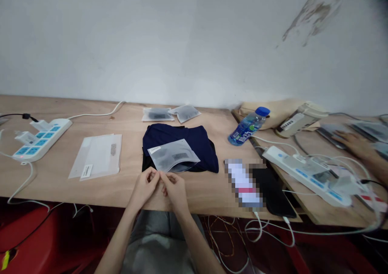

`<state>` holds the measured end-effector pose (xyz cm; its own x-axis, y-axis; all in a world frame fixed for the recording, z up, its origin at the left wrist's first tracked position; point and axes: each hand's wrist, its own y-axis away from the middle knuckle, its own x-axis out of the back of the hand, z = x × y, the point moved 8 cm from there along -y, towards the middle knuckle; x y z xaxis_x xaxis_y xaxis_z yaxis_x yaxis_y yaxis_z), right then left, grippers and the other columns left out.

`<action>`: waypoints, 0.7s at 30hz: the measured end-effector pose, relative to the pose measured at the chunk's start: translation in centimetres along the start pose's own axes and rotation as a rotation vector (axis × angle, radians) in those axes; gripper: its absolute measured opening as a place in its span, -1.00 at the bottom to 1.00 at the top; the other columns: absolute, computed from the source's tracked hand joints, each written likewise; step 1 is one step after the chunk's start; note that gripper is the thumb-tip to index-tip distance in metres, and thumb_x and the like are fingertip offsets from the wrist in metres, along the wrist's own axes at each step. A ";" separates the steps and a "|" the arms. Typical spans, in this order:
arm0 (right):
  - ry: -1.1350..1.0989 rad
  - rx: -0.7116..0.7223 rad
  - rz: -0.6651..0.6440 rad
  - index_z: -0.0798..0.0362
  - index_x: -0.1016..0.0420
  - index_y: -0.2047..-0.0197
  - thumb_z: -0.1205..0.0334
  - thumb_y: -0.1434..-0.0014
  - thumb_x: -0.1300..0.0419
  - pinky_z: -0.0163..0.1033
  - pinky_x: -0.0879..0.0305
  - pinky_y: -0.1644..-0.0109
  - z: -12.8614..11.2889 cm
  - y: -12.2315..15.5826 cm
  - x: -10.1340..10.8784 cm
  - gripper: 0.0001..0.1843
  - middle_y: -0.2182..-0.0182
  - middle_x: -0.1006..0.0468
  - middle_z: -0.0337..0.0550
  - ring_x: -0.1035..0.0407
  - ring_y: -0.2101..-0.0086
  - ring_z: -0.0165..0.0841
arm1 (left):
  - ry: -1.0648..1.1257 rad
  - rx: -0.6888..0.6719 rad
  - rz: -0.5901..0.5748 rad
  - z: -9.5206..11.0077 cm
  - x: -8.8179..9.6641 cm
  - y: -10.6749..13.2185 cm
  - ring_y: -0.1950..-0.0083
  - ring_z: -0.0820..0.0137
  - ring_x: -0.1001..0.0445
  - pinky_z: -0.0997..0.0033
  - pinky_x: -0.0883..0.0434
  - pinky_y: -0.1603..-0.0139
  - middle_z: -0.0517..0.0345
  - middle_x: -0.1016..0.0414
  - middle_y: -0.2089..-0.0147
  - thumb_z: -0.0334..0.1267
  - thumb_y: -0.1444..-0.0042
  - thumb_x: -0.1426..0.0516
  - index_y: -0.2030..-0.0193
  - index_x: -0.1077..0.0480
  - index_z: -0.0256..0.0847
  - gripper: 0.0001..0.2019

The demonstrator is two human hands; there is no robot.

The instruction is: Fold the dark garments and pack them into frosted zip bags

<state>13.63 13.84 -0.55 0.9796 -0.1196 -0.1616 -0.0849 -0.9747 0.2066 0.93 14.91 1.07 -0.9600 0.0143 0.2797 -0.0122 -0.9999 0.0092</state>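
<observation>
My left hand [146,186] and my right hand [174,189] rest together on the near edge of the wooden table [121,185], fingers curled and fingertips touching each other. Whatever lies between them is too small to make out. Just beyond them lies a folded dark navy garment [194,142] with a frosted zip bag [173,155] on top, holding something dark. A stack of flat empty clear bags [97,156] lies to the left of my hands.
Two small filled bags [169,113] lie at the back. White power strips sit at far left [39,138] and right [306,173]. A water bottle [248,126], a black phone [273,191] and cables lie right. Another person's hand [354,142] works at far right.
</observation>
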 end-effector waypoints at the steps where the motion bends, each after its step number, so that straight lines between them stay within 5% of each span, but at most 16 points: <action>1: -0.001 0.003 -0.012 0.11 -0.46 0.47 -0.15 0.01 -0.31 -0.39 -0.10 0.67 0.0 0.0 0.0 -0.56 0.67 -0.45 -0.28 -0.17 0.73 -0.52 | 0.005 0.006 0.004 -0.1 -0.1 0.0 0.45 0.44 -0.32 0.47 -0.24 0.39 0.24 -0.37 0.50 0.02 -0.15 -0.08 0.44 -0.35 -0.20 -0.68; 16: 0.016 0.056 0.165 0.10 -0.40 0.54 -0.30 0.14 -0.33 -0.33 -0.28 0.63 -1.1 -3.9 7.4 -0.43 0.66 -0.44 -0.24 -0.31 0.67 -0.43 | -0.058 0.026 0.084 -1.9 0.9 -0.5 0.45 0.43 -0.27 0.47 -0.19 0.41 0.26 -0.31 0.52 0.00 -0.12 -0.09 0.43 -0.38 -0.20 -0.70; 21: 0.107 0.150 0.295 0.07 -0.37 0.26 -0.21 0.01 -0.31 -0.31 -0.37 0.57 -1.3 -3.1 8.2 -0.48 0.42 -0.54 -0.18 -0.41 0.61 -0.41 | -0.057 0.006 0.091 -1.6 0.9 -0.6 0.45 0.44 -0.27 0.48 -0.20 0.40 0.27 -0.31 0.52 0.00 -0.15 -0.08 0.40 -0.39 -0.20 -0.70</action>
<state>22.17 16.12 -1.25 0.9217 -0.3877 -0.0124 -0.3854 -0.9189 0.0842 -0.40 15.49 -0.23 -0.9395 -0.0766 0.3340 0.0765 -0.9970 -0.0136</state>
